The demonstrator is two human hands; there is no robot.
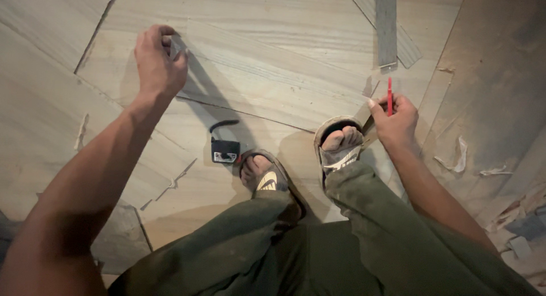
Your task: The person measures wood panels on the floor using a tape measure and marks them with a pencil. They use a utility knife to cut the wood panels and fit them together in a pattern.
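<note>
Big pale floor [51,102] of wide stone-look tiles, with lines running across. On top, one long pale tile plank [273,85], lying flat and slanting from upper left down to the right. Dark bare ground [500,74] off to the right, with white scraps [459,154] on it. A thin grey strip [386,26] up top, lying on the floor, pointing down at the plank's far end. Two legs in dark green trousers [296,245] at the bottom, bent in a squat. Two feet in grey sandals: left sandal [263,174] on the floor, right sandal [339,145] just at the plank's lower edge. Left hand [158,60] up at the plank's left end, fingers curled down and pinching the corner of the plank. Right hand [395,122] near the plank's right end, closed around a thin red pencil [389,94] that stands straight up out of the fist. Small black box-shaped tool [225,150] with a curved black strap, resting on the floor just beside the left sandal, between the two arms.
</note>
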